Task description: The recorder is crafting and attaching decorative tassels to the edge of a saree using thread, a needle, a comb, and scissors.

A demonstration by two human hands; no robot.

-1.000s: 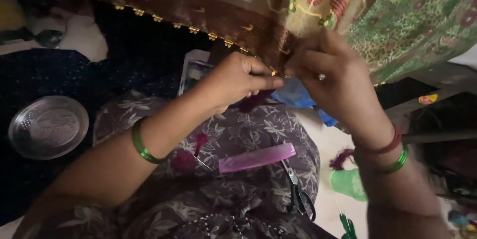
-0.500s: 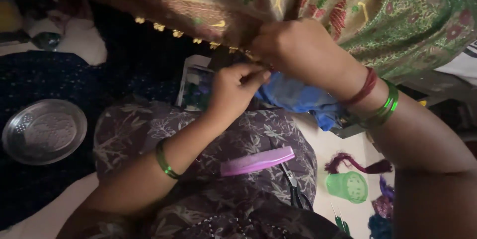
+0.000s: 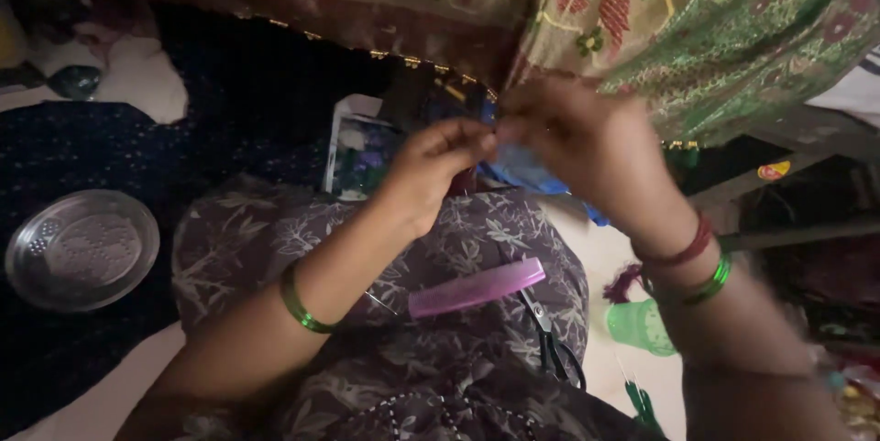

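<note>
Together, the edge of an embroidered cloth (image 3: 587, 19) is pinched by the left hand (image 3: 431, 170) and right hand (image 3: 577, 143), above a pink comb (image 3: 477, 287) and scissors (image 3: 550, 345).

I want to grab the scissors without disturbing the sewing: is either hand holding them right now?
No, the scissors lie on the lap beside the pink case, while the left hand and right hand meet up at the embroidered cloth's edge.

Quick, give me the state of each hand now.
Left hand: fingers pinched at the embroidered cloth edge; what they pinch cannot be told.
Right hand: blurred, closed on the same edge.
</note>
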